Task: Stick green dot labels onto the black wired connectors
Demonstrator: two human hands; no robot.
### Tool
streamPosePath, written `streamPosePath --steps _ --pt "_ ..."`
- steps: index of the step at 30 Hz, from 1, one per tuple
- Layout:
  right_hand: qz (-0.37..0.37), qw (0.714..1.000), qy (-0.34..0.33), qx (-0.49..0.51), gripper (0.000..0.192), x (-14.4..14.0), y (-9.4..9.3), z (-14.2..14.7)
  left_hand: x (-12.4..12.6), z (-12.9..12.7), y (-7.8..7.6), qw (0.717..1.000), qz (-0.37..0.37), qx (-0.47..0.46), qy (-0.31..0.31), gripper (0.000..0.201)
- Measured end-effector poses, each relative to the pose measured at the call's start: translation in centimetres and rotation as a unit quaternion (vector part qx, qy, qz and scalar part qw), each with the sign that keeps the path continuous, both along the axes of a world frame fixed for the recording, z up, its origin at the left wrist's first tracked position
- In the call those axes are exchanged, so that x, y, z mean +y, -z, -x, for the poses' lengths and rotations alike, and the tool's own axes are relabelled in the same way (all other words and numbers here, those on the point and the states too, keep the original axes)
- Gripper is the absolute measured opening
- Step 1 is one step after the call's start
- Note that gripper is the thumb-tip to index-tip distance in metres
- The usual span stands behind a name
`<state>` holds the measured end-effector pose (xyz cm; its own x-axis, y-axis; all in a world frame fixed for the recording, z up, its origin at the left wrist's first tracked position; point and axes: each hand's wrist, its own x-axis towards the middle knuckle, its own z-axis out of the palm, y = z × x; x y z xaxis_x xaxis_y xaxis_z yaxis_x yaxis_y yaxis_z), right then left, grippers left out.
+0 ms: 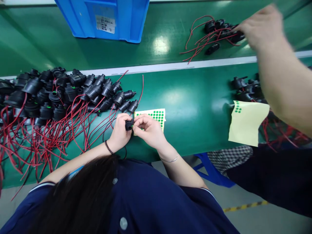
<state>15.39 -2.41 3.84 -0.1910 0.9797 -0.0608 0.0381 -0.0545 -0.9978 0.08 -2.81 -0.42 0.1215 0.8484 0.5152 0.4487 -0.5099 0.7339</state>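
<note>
- Co-worker's hands (136, 128), well left of yr R hand (262, 27), pinch black plug (129, 124) by sticker sheet (156, 114).
- Yr R hand on wired plugs (216, 26); blurred, can't tell grip.

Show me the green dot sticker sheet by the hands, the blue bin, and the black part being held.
Sticker sheet (156, 115), head view, on its dotted middle.
Blue bin (126, 19), head view, on its front wall.
Black part (129, 124), head view, on its body between the fingers.
</note>
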Motion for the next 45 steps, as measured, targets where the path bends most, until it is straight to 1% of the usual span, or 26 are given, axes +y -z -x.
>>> streamPosePath --steps 2,8,13,21,25,27,30,33,36,38,41,45 --pt "0.002 1.000 0.003 0.003 0.007 -0.1 0.0 0.2 -0.1 0.0 0.0 1.000 -0.003 -0.005 0.004 0.031" --pt "0.047 0.998 0.009 0.048 0.019 -0.7 0.0 1.1 -0.4 0.2 0.0 1.000 -0.004 -0.027 -0.004 0.033" --pt "0.039 0.997 0.011 0.060 0.020 -0.9 0.0 1.4 -0.4 0.2 -0.2 0.998 -0.002 -0.054 -0.017 0.034" --pt "0.050 0.996 -0.001 0.075 0.022 -1.0 0.0 1.3 -0.5 0.2 0.0 0.998 -0.019 -0.064 -0.008 0.035" --pt "0.041 0.997 -0.003 0.062 0.023 -0.9 0.0 1.1 -0.5 0.1 -0.2 0.998 0.001 -0.066 -0.013 0.031" --pt "0.033 0.998 -0.004 0.057 0.024 -0.9 0.0 0.8 -0.5 0.1 -0.5 0.998 0.014 -0.057 0.006 0.032" --pt "-0.002 0.999 0.007 0.051 0.025 -1.1 0.0 0.4 -0.5 0.2 -0.8 0.998 0.016 -0.042 0.035 0.035" --pt "-0.090 0.995 0.043 0.015 0.017 -1.5 -0.1 0.5 -0.4 0.2 -0.5 0.999 0.011 -0.039 0.012 0.036" --pt "-0.200 0.974 0.077 -0.077 0.010 -1.9 -0.3 0.8 -0.4 0.2 0.0 0.999 -0.003 -0.040 -0.019 0.036" --pt "-0.245 0.956 0.092 -0.136 0.010 -2.0 -0.4 1.0 -0.4 0.1 0.2 0.999 -0.020 -0.041 -0.025 0.035" --pt "-0.269 0.941 0.105 -0.175 0.009 -1.9 -0.7 1.1 -0.4 -0.1 0.2 0.998 -0.040 -0.036 -0.025 0.033" --pt "-0.274 0.938 0.110 -0.183 0.009 -1.8 -0.8 1.2 -0.4 -0.1 0.1 0.998 -0.051 -0.028 -0.025 0.032"
